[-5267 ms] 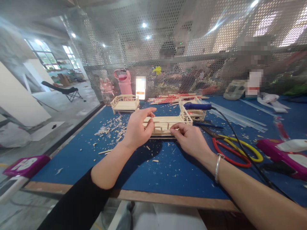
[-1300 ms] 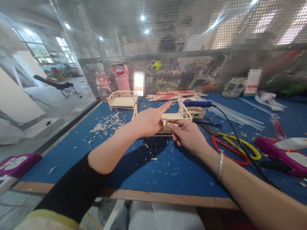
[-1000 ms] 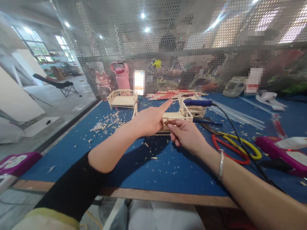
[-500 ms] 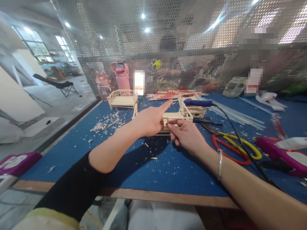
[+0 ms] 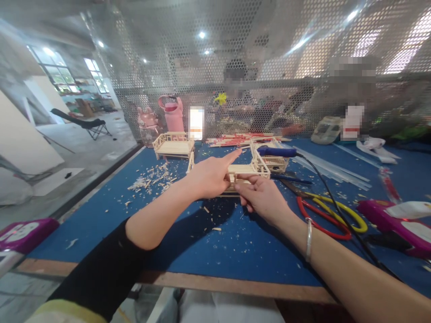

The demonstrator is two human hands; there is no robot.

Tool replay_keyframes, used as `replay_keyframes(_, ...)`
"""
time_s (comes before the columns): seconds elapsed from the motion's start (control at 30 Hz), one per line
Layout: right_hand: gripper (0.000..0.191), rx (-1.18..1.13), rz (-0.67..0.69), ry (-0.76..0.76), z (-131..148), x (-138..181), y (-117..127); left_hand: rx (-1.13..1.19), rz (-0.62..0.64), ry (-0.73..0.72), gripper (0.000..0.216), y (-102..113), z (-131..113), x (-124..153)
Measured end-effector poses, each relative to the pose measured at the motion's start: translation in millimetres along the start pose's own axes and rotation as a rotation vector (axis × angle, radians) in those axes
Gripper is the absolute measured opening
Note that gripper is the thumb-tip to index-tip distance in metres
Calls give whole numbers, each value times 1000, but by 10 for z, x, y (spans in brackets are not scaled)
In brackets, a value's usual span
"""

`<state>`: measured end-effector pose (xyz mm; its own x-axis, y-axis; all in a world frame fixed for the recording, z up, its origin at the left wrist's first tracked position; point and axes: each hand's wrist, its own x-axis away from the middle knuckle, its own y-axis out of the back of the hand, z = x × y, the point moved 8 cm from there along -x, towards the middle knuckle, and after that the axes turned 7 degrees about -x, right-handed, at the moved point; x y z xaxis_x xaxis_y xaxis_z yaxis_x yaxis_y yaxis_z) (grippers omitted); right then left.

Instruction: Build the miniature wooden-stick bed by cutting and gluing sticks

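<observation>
Behind and between my hands stands a miniature bench made of thin wooden sticks, with side rails at both ends. My left hand covers its left front; the index finger stretches out to the right and the other fingers are curled in. What those curled fingers grip is hidden. Thumb and fingertips of my right hand pinch a small wooden stick piece at the bench's front edge. The two hands' fingertips are close together there. A blue-handled corded tool rests just beyond, on the right-hand stick work.
Another miniature bench stands at the back left, near wood shavings. Red-tipped sticks lie at the back. Red-and-yellow-handled scissors, clear glue sticks and a black cord are on the right. People sit behind the perforated screen.
The view has tilted slightly, so the scene sits a little lower. Both hands keep nearly the same pose at the bench front.
</observation>
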<state>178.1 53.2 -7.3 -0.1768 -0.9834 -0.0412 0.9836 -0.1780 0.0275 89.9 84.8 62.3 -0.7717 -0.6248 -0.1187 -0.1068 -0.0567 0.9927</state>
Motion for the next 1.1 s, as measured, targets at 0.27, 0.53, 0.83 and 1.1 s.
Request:
replay_keyframes(0.27, 11, 13, -12, -17, -27, -11, 14, 13, -20, -15, 79, -1, 6, 5)
replay_keyframes(0.53, 9, 12, -24, -48, -36, 3, 22, -9, -22, -23, 76, -1, -3, 4)
replay_keyframes(0.83, 7, 34, -41, -60, -57, -6, 46, -4, 31, -15, 78, 4, -5, 33)
replay_keyframes(1.1, 9, 38, -37, -37, -35, 5, 33, 1, 48, -16, 78, 32, 26, 63)
